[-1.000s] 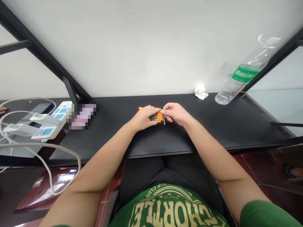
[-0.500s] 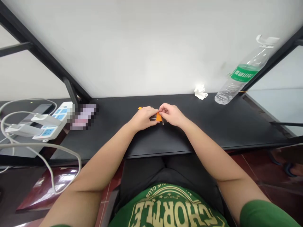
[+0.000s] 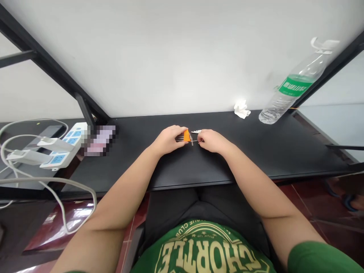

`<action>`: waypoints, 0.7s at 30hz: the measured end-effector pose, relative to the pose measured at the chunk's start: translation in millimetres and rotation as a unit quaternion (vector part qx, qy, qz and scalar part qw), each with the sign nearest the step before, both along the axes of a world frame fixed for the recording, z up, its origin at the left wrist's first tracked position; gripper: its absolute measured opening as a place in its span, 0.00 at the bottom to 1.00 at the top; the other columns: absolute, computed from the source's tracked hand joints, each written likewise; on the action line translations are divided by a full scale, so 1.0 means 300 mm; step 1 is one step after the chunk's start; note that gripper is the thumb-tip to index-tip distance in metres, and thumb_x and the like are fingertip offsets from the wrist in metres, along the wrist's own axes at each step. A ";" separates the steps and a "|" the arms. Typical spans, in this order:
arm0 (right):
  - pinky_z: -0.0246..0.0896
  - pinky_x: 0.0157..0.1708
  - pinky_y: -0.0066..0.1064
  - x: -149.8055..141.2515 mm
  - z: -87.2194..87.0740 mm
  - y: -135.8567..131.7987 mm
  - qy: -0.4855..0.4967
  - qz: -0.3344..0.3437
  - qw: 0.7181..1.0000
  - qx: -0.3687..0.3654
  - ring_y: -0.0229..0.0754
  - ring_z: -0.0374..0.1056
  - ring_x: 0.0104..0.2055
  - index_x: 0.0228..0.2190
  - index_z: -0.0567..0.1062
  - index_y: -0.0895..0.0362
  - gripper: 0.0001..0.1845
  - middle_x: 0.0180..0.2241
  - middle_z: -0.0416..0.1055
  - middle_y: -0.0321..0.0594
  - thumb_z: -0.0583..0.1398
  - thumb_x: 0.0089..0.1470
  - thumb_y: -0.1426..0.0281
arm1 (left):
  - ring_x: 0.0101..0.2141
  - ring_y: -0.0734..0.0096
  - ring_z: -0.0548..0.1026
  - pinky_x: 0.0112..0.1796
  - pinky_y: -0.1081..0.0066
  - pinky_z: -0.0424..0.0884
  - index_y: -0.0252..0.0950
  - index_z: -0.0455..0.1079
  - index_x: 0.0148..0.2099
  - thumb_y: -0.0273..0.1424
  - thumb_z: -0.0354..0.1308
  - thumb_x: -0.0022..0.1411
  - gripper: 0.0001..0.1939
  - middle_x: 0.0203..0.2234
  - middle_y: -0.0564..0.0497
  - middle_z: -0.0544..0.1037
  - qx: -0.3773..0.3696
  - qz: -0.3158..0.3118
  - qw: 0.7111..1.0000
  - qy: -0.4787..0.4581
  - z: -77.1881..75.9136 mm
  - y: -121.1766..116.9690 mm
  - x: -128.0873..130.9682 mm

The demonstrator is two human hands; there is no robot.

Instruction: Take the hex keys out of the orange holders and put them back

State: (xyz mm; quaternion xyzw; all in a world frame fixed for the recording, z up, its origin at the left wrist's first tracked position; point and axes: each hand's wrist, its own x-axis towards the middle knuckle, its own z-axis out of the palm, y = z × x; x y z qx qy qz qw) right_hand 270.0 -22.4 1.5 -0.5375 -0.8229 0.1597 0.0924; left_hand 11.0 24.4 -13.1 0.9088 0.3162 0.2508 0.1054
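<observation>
Near the middle of the black tabletop, my left hand (image 3: 170,138) is closed around an orange holder (image 3: 186,135) with several thin metal rods in it that look like hex keys. Its right end faces my right hand (image 3: 212,141). The fingers of that hand are pinched on a thin metal rod (image 3: 195,141), which points left and reaches to the holder's end. Whether its tip is inside the holder is too small to tell. Several loose metal rods (image 3: 196,132) show on the table just behind my right fingertips, partly hidden by the hand.
A clear plastic bottle (image 3: 295,86) with a green label stands at the back right, beside a crumpled white tissue (image 3: 241,109). To the left are a white power strip (image 3: 69,146) with chargers and looping cables, and a blurred-out flat item (image 3: 101,140). Black metal frames flank the table.
My right hand has moved slightly right, away from the orange holder, and a thin rod now shows between them. Loose rods have come into view behind it. My left hand has shifted slightly left.
</observation>
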 end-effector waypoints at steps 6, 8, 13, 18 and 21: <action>0.58 0.37 0.32 -0.007 -0.005 0.002 -0.023 -0.018 0.999 0.013 0.45 0.71 0.42 0.37 0.80 0.56 0.07 0.44 0.78 0.45 0.61 0.62 0.76 | 0.43 0.59 0.79 0.48 0.61 0.75 0.42 0.73 0.63 0.39 0.66 0.66 0.25 0.45 0.47 0.83 0.008 -0.003 1.000 -0.002 -0.002 0.000 0.001; 0.58 0.38 0.32 -0.006 -0.005 0.003 -0.027 -0.015 0.999 0.011 0.45 0.72 0.43 0.37 0.81 0.56 0.09 0.45 0.78 0.45 0.60 0.64 0.76 | 0.43 0.59 0.79 0.48 0.61 0.75 0.42 0.73 0.63 0.39 0.66 0.66 0.25 0.44 0.47 0.82 0.007 -0.004 1.000 -0.003 -0.003 0.000 -0.001; 0.58 0.35 0.33 -0.023 0.021 -0.015 -0.050 -0.025 0.998 -0.015 0.46 0.72 0.40 0.35 0.80 0.55 0.07 0.43 0.79 0.45 0.61 0.61 0.75 | 0.44 0.59 0.79 0.49 0.61 0.76 0.40 0.73 0.63 0.38 0.67 0.66 0.25 0.45 0.47 0.82 0.003 -0.009 1.000 -0.010 -0.004 -0.001 -0.002; 0.56 0.29 0.35 -0.046 0.048 -0.044 -0.087 -0.035 0.994 -0.056 0.47 0.71 0.33 0.27 0.74 0.55 0.04 0.33 0.78 0.45 0.65 0.51 0.73 | 0.44 0.59 0.79 0.49 0.61 0.76 0.39 0.73 0.64 0.36 0.68 0.66 0.26 0.44 0.47 0.82 0.012 -0.017 1.000 -0.007 -0.005 0.004 -0.003; 0.58 0.29 0.33 -0.036 0.045 -0.044 0.060 -0.050 0.997 -0.029 0.44 0.72 0.31 0.28 0.71 0.54 0.05 0.31 0.76 0.40 0.64 0.50 0.73 | 0.44 0.59 0.79 0.49 0.61 0.76 0.39 0.74 0.63 0.36 0.68 0.65 0.26 0.45 0.46 0.83 0.014 -0.025 1.000 -0.005 -0.006 0.006 -0.004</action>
